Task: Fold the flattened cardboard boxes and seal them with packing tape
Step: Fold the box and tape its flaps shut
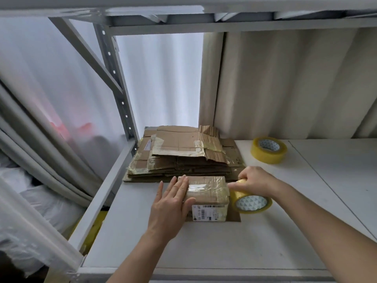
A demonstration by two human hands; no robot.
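A small folded cardboard box [210, 198] stands on the white shelf [204, 248], with clear tape across its top and a white label on its near face. My left hand [172, 203] lies flat with straight fingers on the box's left side and top. My right hand [255, 180] grips a yellow tape roll [252, 203] held against the box's right edge. Behind the box lies a stack of flattened cardboard boxes [181, 154] with old tape on them.
A second yellow tape roll [268, 150] rests on the shelf at the back right. A grey metal upright [120, 99] stands at the back left, a shelf board overhead. Curtains hang behind. White plastic-wrapped bundles lie off the shelf to the left.
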